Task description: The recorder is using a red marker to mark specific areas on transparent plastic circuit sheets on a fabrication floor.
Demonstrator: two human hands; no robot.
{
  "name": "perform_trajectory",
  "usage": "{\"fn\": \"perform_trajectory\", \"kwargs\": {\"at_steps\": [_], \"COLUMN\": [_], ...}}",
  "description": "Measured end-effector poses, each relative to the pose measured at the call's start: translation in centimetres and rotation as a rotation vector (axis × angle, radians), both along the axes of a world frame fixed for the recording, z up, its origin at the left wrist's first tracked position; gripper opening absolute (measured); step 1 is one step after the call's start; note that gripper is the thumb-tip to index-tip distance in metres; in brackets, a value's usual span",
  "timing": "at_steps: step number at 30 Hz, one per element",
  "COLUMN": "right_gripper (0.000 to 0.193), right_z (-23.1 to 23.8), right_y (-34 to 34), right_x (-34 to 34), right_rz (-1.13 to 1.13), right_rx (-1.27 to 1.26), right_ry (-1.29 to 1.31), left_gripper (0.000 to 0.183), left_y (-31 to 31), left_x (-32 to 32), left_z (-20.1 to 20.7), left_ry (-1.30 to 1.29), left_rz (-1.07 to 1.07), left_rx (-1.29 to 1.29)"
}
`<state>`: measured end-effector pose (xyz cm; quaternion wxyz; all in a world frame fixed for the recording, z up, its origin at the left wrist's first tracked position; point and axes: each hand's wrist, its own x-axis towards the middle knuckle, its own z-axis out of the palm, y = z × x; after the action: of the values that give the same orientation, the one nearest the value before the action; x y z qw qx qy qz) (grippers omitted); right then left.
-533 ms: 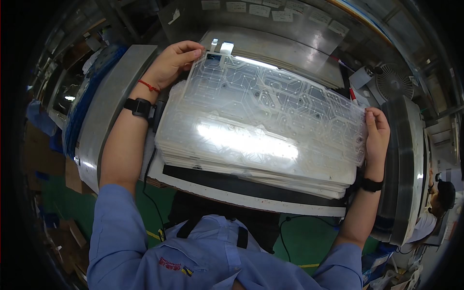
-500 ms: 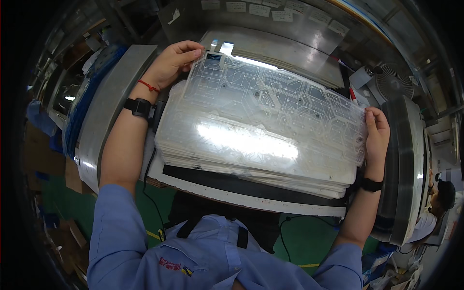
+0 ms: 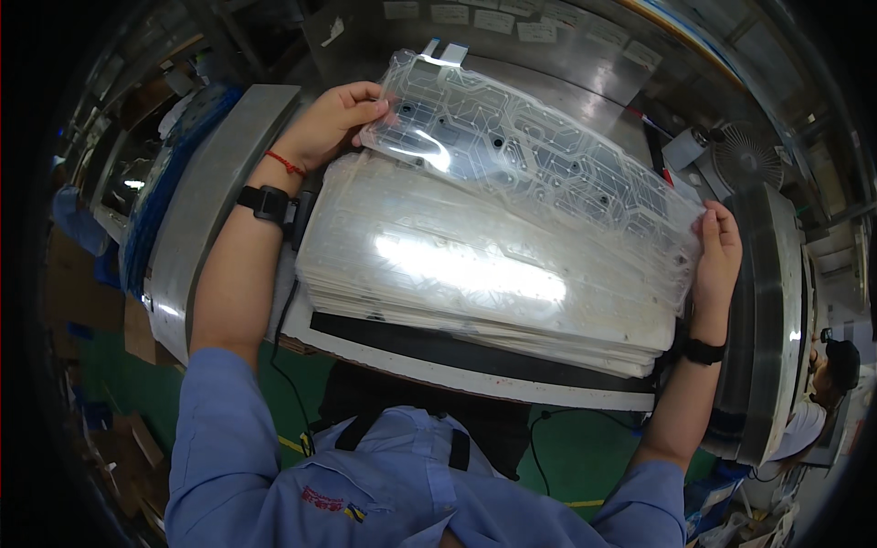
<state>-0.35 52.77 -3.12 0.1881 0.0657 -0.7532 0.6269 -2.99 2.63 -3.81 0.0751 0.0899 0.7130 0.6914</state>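
Observation:
A clear flexible circuit sheet (image 3: 534,142), printed with fine silver traces and dotted with small dark spots, is stretched between my hands. Two pale tabs (image 3: 446,53) stick out at its far left corner. My left hand (image 3: 340,119) pinches its left edge between thumb and fingers. At the far right, my right hand (image 3: 720,242) holds the right edge the same way. Below it lies a thick stack of similar clear sheets (image 3: 438,224), shiny with glare. The held sheet's left part is lifted and tilted above this stack; its right end hangs close to the stack's right side.
A metal panel with paper labels (image 3: 493,20) stands behind. To the left is a metal plate (image 3: 206,210), to the right a stack of dark sheets (image 3: 758,310). A small fan (image 3: 744,153) and a red-capped marker (image 3: 668,176) sit at the far right. Another person (image 3: 827,384) is beyond.
The held sheet has swung up and away, its near edge rising off the stack at the left and its tabs moving farther back. Both hands have barely moved and keep their hold.

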Motion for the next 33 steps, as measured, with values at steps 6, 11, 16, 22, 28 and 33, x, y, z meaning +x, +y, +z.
{"fn": "perform_trajectory", "kwargs": {"at_steps": [6, 11, 16, 22, 28, 33], "right_gripper": [0.021, 0.02, 0.021, 0.021, 0.04, 0.044], "right_z": [-0.5, -0.6, -0.4, -0.1, 0.3, 0.4], "right_y": [1.0, 0.9, 1.4, 1.5, -0.1, 0.1], "right_x": [-0.4, -0.3, -0.2, -0.1, 0.4, 0.4], "right_rz": [0.058, 0.056, 0.053, 0.077, 0.079, 0.086], "right_rx": [-0.048, -0.065, -0.06, -0.131, -0.033, -0.019], "right_ry": [-0.058, -0.063, 0.015, -0.012, 0.061, -0.003], "left_gripper": [0.022, 0.023, 0.02, 0.021, 0.028, 0.031], "left_y": [-0.9, -0.5, -0.8, -0.8, -0.9, 0.2], "left_x": [-0.7, -0.8, -0.8, -0.8, -1.1, -0.3], "left_z": [-0.5, -0.8, -0.9, -0.8, -0.9, 0.0], "left_ry": [-0.007, -0.01, 0.115, 0.177, 0.086, 0.036], "left_rz": [0.092, 0.128, 0.135, 0.141, 0.125, 0.13], "left_rx": [0.133, 0.127, 0.198, 0.208, 0.209, 0.131]}}
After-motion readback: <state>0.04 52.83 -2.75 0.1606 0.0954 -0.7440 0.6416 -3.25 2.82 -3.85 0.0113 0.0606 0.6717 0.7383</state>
